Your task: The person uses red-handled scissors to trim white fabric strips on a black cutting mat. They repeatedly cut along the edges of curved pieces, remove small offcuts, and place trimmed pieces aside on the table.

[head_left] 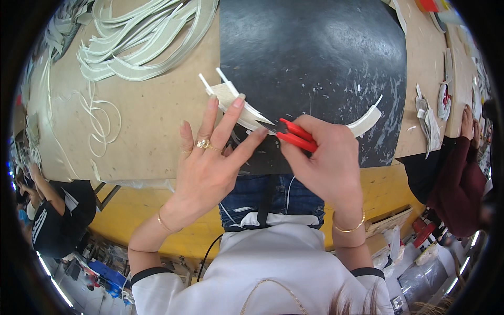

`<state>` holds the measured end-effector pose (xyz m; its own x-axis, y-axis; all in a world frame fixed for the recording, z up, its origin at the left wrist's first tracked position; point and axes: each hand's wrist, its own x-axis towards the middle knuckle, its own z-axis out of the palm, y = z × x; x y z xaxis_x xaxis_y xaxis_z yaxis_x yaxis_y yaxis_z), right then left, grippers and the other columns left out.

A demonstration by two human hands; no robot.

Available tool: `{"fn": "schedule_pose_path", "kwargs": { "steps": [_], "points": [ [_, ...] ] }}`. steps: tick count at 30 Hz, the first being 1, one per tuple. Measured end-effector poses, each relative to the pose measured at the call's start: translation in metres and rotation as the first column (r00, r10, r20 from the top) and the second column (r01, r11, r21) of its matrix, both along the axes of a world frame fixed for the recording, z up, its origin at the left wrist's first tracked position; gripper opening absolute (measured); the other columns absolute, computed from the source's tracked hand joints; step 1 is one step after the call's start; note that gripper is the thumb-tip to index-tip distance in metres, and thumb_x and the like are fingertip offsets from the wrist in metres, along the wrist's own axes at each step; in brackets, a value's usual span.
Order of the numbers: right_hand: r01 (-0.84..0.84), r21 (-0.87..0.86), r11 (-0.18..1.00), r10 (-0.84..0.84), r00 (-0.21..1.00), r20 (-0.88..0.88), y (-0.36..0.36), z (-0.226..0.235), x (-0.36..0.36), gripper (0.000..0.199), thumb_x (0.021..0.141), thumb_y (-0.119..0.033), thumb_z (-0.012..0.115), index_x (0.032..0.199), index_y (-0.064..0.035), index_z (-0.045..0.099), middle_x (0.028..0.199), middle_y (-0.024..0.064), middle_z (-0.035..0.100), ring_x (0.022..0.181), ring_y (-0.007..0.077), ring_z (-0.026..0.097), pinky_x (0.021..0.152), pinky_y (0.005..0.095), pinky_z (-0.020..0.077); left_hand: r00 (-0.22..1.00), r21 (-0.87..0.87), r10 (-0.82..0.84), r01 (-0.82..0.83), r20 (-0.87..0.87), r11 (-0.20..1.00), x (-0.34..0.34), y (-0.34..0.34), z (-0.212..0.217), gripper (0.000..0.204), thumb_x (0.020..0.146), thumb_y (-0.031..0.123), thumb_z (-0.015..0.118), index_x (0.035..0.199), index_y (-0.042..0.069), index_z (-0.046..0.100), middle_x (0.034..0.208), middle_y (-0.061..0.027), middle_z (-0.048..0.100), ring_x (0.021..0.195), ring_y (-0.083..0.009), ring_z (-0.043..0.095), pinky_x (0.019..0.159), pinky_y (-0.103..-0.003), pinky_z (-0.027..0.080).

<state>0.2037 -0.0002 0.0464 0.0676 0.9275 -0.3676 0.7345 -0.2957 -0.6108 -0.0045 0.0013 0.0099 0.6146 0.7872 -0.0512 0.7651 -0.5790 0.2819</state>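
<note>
Trimming the curved pale strip [248, 119], I'd judge; it's on the black mat [315, 52]. Right hand [331, 160] fingers gripping red-handled nippers [296, 140], tips at strip. Left hand [206, 163] fingers spread, resting on it. Next cut needs strip steady, fingertips clear.
</note>
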Motion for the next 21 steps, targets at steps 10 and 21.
{"fn": "schedule_pose_path", "kwargs": {
  "steps": [10, 21],
  "points": [
    [-0.005, 0.113, 0.994, 0.002, 1.0, 0.028, -0.004, 0.008, -0.02, 0.014, 0.076, -0.016, 0.073, 0.084, -0.0054, 0.068, 0.064, 0.0115, 0.062, 0.058, 0.0313, 0.062, 0.057, 0.0354, 0.0474, 0.997, -0.024, -0.045, 0.046, 0.061, 0.999, 0.009, -0.017, -0.009, 0.057, 0.082, 0.004, 0.059, 0.138, 0.006, 0.056, 0.153, -0.0115, 0.044, 0.141, -0.0245, 0.042, 0.122, -0.045, 0.014],
    [0.129, -0.022, 0.991, -0.131, 0.986, -0.099, -0.022, 0.007, 0.047, 0.012, 0.077, -0.006, 0.072, 0.085, 0.0014, 0.069, 0.059, 0.0095, 0.056, 0.052, 0.0154, 0.049, 0.052, 0.0274, 0.04, 0.991, -0.046, -0.013, 0.019, 0.13, 0.999, 0.013, -0.015, -0.006, 0.063, 0.076, -0.003, 0.06, 0.138, 0.011, 0.056, 0.155, -0.0108, 0.04, 0.141, -0.0291, 0.043, 0.116, -0.053, 0.024]
  ]
}}
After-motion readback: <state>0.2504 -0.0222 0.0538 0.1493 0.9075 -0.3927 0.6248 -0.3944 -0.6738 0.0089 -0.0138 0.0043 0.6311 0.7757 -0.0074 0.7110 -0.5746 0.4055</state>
